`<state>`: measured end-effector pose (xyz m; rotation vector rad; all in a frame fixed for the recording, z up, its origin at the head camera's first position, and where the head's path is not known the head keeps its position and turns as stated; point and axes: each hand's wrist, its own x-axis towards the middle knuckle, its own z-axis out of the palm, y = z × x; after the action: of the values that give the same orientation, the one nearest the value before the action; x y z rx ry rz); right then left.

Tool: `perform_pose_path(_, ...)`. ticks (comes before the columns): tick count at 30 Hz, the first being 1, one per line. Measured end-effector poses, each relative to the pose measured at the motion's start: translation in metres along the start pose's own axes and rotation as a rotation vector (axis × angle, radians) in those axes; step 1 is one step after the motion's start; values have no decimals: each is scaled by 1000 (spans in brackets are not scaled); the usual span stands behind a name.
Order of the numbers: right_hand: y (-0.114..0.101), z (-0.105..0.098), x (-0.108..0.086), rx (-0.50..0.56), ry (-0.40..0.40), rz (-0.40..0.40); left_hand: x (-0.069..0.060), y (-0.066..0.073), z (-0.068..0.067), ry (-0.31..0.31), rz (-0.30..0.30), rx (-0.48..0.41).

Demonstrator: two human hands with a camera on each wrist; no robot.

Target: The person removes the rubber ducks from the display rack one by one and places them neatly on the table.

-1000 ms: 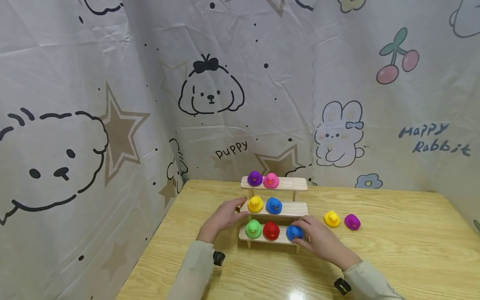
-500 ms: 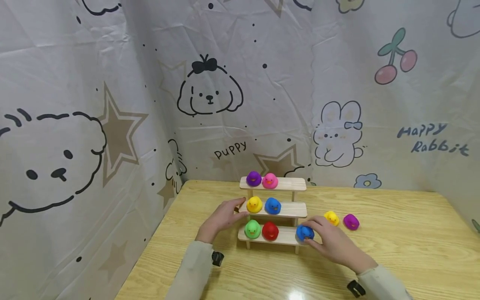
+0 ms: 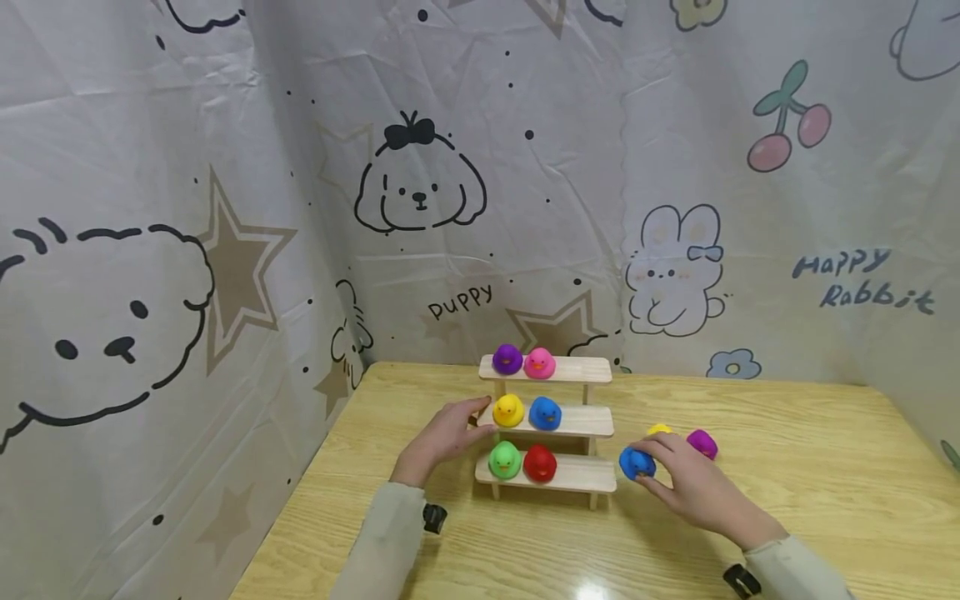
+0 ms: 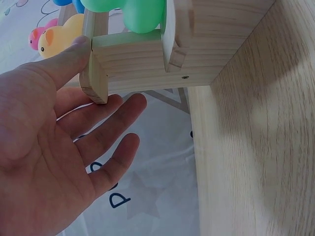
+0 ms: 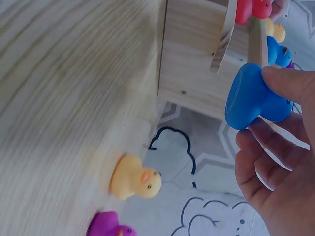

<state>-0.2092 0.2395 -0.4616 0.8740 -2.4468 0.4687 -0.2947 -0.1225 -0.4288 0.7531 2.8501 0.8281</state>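
A blue rubber duck (image 3: pixel 637 463) is pinched between the thumb and fingers of my right hand (image 3: pixel 697 483), off the right end of the three-tier wooden shelf (image 3: pixel 581 475). In the right wrist view the duck's flat base (image 5: pixel 238 101) shows above the table. My left hand (image 3: pixel 442 442) holds the left end of the middle tier; in the left wrist view the thumb (image 4: pixel 74 56) lies on one side of the board, fingers on the other. Green (image 3: pixel 505 460) and red (image 3: pixel 540 463) ducks sit on the bottom tier, yellow (image 3: pixel 508 411) and blue (image 3: pixel 545 413) ducks on the middle one.
Purple (image 3: pixel 507 359) and pink (image 3: pixel 540 363) ducks stand on the top tier. On the table right of the shelf are a yellow duck (image 5: pixel 134 179), partly behind my right hand in the head view, and a magenta duck (image 3: pixel 702 444). A printed curtain (image 3: pixel 480 167) hangs behind the table.
My right hand has moved the blue duck rightward off the bottom tier, past the shelf's end. The left hand has stayed at the middle tier.
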Motion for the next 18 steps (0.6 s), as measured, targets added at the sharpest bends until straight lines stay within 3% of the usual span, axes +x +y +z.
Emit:
perform_pose_path(14, 33, -16, -10, 5, -99, 225, 2, -3, 1, -4, -2, 2)
perform_pose_path(18, 43, -19, -14, 12, -104, 251, 2, -3, 1, -5, 2, 5)
